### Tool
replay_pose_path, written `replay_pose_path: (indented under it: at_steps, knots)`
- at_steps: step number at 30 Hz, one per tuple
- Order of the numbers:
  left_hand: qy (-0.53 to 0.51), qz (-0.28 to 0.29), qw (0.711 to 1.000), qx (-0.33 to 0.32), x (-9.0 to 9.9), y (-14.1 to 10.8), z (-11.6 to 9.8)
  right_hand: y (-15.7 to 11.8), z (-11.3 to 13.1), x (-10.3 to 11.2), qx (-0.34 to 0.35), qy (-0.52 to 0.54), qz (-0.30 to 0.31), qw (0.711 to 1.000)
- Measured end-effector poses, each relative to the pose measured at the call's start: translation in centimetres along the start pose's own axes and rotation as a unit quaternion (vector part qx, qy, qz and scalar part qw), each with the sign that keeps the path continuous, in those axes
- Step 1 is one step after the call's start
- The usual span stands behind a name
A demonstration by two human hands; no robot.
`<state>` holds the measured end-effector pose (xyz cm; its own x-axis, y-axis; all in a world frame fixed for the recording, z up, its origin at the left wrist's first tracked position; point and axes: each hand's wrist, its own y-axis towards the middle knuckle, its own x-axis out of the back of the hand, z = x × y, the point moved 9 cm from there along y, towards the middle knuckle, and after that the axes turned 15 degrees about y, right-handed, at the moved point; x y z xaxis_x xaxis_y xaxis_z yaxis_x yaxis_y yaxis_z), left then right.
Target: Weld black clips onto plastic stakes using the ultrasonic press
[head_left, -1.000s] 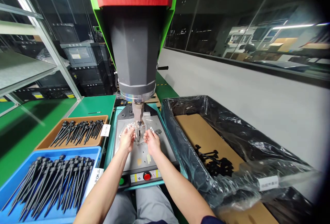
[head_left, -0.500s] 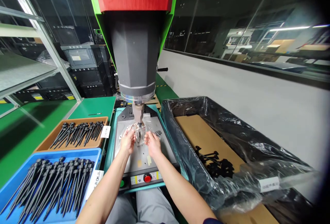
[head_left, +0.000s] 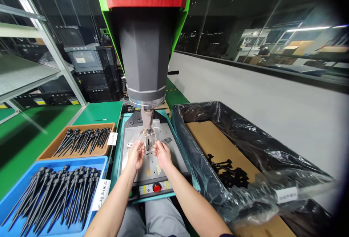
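Note:
Below the tapered metal tip (head_left: 147, 118) of a large press stands a small metal fixture (head_left: 147, 143) with a dark part at its top. Clear plastic film (head_left: 154, 134) is stretched around the fixture, close under the tip. To the fixture's left, my left hand (head_left: 136, 154) is closed in a pinch on the film's near edge. My right hand (head_left: 163, 154) pinches the film on the other side, fingertips pressed together. Both hands hover above the grey base plate (head_left: 152, 178). Exactly where the film ends is hard to see.
On the left, a brown tray (head_left: 40, 154) and a blue tray (head_left: 101, 161) hold several black long-stemmed parts. At right is a bin lined with black plastic (head_left: 196, 149), with more black parts on cardboard. A red button (head_left: 157, 188) sits at the base's front.
Both hands have come slightly down and toward me, keeping their pinch. More of the metal fixture shows between them. The head view has shifted a little.

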<state>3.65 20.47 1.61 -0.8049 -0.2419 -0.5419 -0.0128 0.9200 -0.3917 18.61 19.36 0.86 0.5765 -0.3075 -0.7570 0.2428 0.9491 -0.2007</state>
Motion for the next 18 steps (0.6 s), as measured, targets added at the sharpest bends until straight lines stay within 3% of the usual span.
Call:
replay_pose_path:
  at_steps: [5,8,10,12,13,15,18]
  knots:
    - [-0.049,0.008,0.993,0.104,1.4,-2.7,2.5,-2.4,-1.0,1.1,-0.066,0.018,0.012,0.998]
    - [-0.074,-0.004,0.986,0.148,3.7,-4.9,4.0,-4.6,-0.8,3.3,-0.092,-0.019,0.023,0.995]
    - [-0.020,-0.057,0.993,0.097,6.9,-6.1,4.0,-5.7,0.8,5.8,-0.049,-0.095,0.021,0.994]
    - [0.101,-0.138,0.985,-0.016,10.8,-7.6,2.6,-6.6,3.5,8.8,0.040,-0.211,0.004,0.977]
    - [0.178,-0.181,0.964,-0.079,12.5,-8.6,1.7,-7.1,5.0,10.4,0.091,-0.273,-0.012,0.958]
    - [0.343,-0.247,0.889,-0.175,14.9,-10.7,0.3,-8.3,7.7,13.1,0.198,-0.389,-0.037,0.899]
    - [0.536,-0.274,0.764,-0.232,16.5,-12.4,0.4,-10.0,9.2,15.8,0.309,-0.535,-0.051,0.784]
